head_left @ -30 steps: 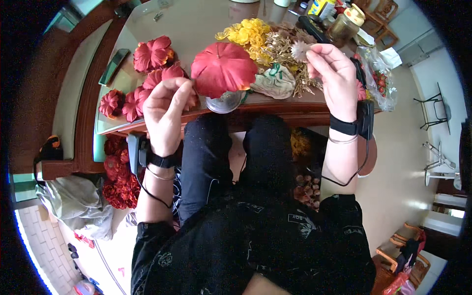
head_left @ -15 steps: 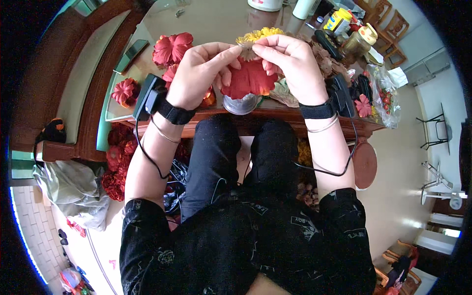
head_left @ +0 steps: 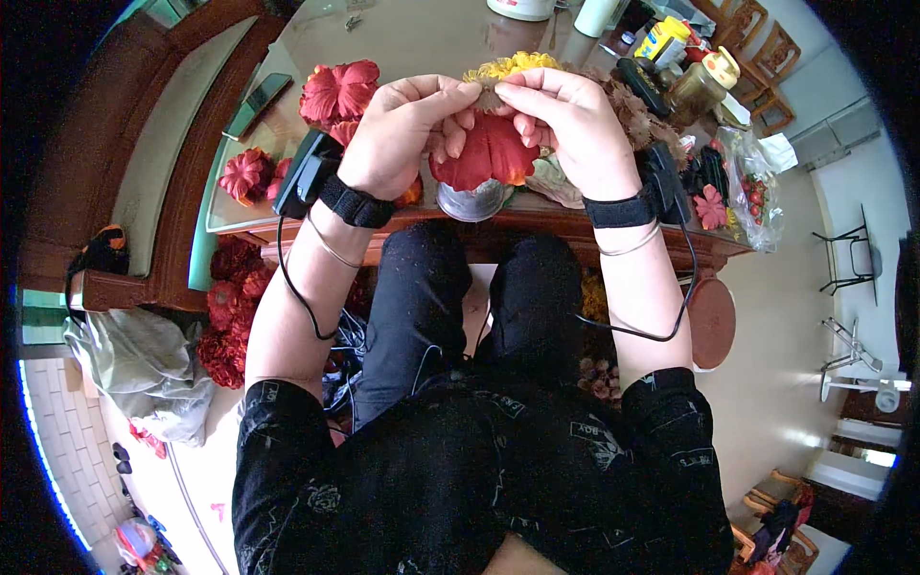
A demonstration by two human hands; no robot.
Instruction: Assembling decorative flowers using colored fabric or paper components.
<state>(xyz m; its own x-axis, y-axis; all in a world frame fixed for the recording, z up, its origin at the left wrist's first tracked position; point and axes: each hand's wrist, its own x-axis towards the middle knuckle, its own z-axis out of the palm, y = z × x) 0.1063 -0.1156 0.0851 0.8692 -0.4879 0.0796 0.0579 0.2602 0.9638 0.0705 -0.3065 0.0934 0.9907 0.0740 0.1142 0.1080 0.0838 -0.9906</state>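
My left hand (head_left: 402, 129) and my right hand (head_left: 575, 129) meet over the table, both closed, pinching a small pale, translucent flower piece (head_left: 487, 97) between thumbs and forefingers. A large red fabric petal layer (head_left: 484, 158) lies just below their curled fingers; whether those fingers grip it is unclear. Beneath it stands a metallic round vessel (head_left: 465, 203). Yellow flowers (head_left: 513, 65) show behind the fingers. Red fabric blooms (head_left: 340, 91) lie left of my hands, dried brown flowers (head_left: 640, 120) to the right. A crumpled pale cloth (head_left: 554, 187) is partly hidden behind my right hand.
A phone (head_left: 257, 105) lies at the glass-topped table's (head_left: 402, 38) left. Jars (head_left: 704, 86), a yellow container (head_left: 661, 40), white cylinders (head_left: 599, 14) and a plastic bag (head_left: 752, 187) crowd the right. Below are red flower heaps (head_left: 230, 307), a round stool (head_left: 711, 321) and my legs (head_left: 422, 307).
My hands have come together from apart, moving inward and up, so both now pinch the pale piece that was in my right hand. They have barely moved in the last half second.
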